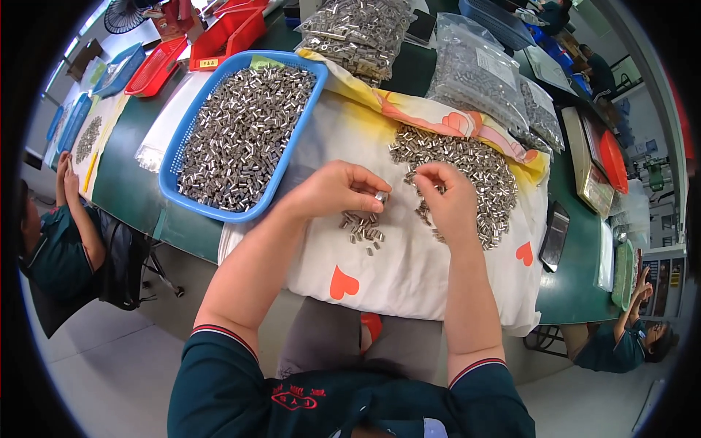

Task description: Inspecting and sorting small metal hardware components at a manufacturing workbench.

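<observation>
My left hand [342, 191] pinches a small shiny metal cylinder [380, 196] between thumb and fingertips, above a small cluster of like metal cylinders [364, 231] on the white cloth [394, 285]. My right hand [448, 198] hovers at the left edge of a larger pile of the metal cylinders [489, 175]. Its thumb and index finger are curled close together; whether a part sits between them is too small to make out. To the left stands a blue plastic basket [252, 212] full of the same cylinders [241, 135].
Bags of metal parts [478, 73] stand behind the cloth. A phone [555, 237] lies on the green table [577, 296] at right. Red bins [157, 66] stand far left. Co-workers [62, 226] sit at left and right [621, 343].
</observation>
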A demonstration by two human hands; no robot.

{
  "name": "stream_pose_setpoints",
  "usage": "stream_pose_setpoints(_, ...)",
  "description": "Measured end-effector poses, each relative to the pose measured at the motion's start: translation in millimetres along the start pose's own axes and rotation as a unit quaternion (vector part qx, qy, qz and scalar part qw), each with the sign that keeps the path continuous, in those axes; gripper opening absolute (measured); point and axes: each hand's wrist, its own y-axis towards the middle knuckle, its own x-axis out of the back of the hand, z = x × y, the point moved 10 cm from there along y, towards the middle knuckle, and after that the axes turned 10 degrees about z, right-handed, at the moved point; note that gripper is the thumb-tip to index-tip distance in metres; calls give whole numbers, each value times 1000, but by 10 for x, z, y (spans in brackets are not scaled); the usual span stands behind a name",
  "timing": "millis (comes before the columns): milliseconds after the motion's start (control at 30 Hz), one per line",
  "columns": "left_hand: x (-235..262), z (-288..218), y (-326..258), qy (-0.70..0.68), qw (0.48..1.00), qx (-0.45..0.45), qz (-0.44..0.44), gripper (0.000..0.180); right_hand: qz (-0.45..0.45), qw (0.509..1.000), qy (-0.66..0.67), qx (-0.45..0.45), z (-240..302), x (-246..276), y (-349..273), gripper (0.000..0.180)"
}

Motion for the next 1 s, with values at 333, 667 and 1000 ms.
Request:
stream_pose_setpoints(333,-94,-42,61,80,996,2,35,30,-27,953,-299,38,38,-149,38,4)
stream_pose_setpoints(667,-109,-38,43,1,998,-9,55,31,-45,969,-233,69,91,-129,2,8)
stream_pose_setpoints(1000,70,-34,75,-58,996,-56,-28,30,18,997,77,24,72,-213,-51,9)
